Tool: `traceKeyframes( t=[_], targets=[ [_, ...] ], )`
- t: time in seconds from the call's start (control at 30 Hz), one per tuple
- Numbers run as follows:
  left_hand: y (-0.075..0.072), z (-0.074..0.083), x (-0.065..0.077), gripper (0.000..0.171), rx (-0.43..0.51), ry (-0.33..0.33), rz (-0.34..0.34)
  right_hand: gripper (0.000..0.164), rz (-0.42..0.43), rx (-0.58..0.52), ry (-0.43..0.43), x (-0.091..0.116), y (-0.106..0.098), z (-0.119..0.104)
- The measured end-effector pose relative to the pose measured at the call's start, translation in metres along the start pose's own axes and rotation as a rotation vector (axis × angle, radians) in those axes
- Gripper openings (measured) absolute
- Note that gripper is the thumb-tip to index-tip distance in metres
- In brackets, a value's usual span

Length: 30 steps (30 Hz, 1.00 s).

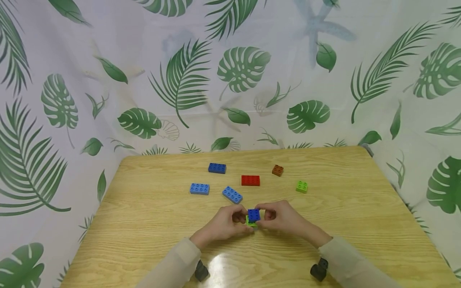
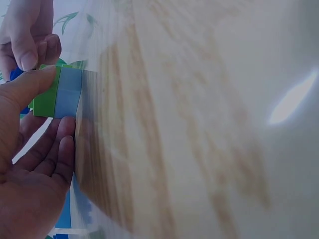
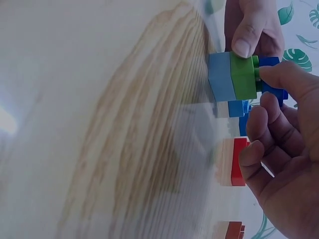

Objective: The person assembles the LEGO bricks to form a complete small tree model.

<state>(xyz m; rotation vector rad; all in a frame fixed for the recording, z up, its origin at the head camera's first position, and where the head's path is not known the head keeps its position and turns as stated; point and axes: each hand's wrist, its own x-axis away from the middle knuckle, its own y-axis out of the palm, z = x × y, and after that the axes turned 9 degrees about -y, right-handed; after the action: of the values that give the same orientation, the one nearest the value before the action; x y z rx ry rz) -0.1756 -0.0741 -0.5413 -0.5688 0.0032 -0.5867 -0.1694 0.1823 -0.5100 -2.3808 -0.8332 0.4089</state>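
Pinching blue brick [image 1: 253,215] in right hand [image 1: 282,217]

Held bricks [image 3: 243,77] smooth plastic; tabletop [image 1: 155,200] glossy, wood-grained; backdrop [image 1: 198,132] cloth; sleeves [image 1: 176,260] matt cloth

Green block [image 2: 47,97] in left hand [image 2: 34,181]

3 blue rect. plastic bricks [image 1: 217,168] [image 1: 199,189] [image 1: 232,195], 1 red rect. [image 1: 250,180], 2 green sq. [image 1: 301,187] [image 3: 242,75], 2 blue sq. [image 1: 253,215] [image 3: 221,77], 1 brown sq. [image 1: 277,170]
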Motion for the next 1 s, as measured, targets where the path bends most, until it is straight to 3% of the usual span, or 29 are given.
traceKeyframes(
  t=[0.4,0.67,1.0],
  targets=[
    [0.001,0.002,0.000,0.022,0.009,0.016,0.003,0.033,-0.032,0.079,-0.069,-0.002,0.005,-0.005],
    [0.001,0.001,0.000,0.023,0.002,0.018,0.004,0.041,-0.026,0.248,-0.158,-0.002,0.005,-0.012],
    [-0.001,0.003,0.001,0.022,0.008,0.011,-0.011,0.042,-0.124,0.428,-0.188,-0.009,-0.002,-0.022]
  ],
)
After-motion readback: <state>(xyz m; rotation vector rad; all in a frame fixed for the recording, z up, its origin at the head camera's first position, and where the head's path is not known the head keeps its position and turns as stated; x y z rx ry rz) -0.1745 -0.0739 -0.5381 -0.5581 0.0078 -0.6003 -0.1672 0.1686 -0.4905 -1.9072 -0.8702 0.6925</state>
